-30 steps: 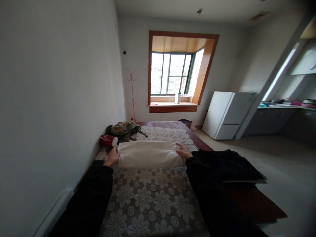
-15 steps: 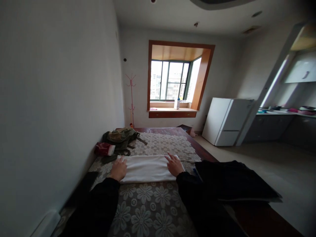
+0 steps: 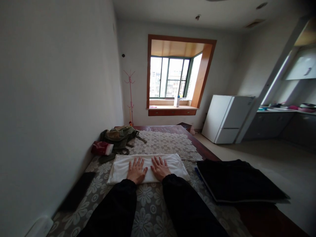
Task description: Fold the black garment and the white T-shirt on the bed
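Both hands lie flat on the folded white cloth [image 3: 148, 168], the left hand [image 3: 137, 171] and right hand [image 3: 160, 168] side by side near its middle, fingers spread, palms down, gripping nothing. That cloth sits across the flower-patterned bed cover [image 3: 153, 204], well in from every edge. To my eye the main risk is the fold itself: with the pressure all in the centre, the two ends are unweighted and could spring up or skew if the palms slide unevenly, and the lacy cover beneath might drag and wrinkle along with it. Largest limits first: the wall [image 3: 54, 98] runs close along the left, leaving little sideways room there, while the right side opens to bare floor past the bed's dark wooden edge. A black folded bundle [image 3: 237, 181] lies just right of the cloth, near but apart, so a wide sweep that way could nudge it. Beyond the cloth, an olive backpack [image 3: 119, 135] and a small red-and-white item [image 3: 101, 148] crowd the far left corner.
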`<state>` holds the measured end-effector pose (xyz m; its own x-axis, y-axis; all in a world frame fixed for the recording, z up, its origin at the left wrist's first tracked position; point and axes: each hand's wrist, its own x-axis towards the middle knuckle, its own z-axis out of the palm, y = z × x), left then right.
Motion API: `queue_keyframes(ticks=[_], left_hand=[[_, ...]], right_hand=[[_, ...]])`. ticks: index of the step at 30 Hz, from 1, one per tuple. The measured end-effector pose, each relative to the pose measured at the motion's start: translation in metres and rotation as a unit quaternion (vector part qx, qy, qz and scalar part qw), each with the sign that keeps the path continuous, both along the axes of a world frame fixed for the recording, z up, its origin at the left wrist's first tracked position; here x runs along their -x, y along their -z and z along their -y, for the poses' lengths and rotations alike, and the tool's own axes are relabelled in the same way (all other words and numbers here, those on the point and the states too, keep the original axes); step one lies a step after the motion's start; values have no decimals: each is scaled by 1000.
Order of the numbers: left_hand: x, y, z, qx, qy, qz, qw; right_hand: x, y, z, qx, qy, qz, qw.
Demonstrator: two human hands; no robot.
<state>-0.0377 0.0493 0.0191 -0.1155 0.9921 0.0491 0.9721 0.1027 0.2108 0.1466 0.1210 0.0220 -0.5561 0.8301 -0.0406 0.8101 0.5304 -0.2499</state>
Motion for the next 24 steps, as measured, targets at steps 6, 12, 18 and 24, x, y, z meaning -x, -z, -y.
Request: queue_keyframes(ticks=[6, 12, 18, 24], left_hand=[[17, -12, 6, 10, 26, 12, 1000], [61, -3, 19, -28, -49, -24, 998], [78, 0, 10, -47, -40, -8, 998], [124, -15, 1, -86, -74, 5, 993]], right_hand=[[-9, -2, -8, 10, -15, 20, 1000], [-62, 10, -39, -65, 142, 63, 986], [-73, 23, -50, -60, 155, 78, 983], [-85, -2, -81, -40, 108, 69, 991]])
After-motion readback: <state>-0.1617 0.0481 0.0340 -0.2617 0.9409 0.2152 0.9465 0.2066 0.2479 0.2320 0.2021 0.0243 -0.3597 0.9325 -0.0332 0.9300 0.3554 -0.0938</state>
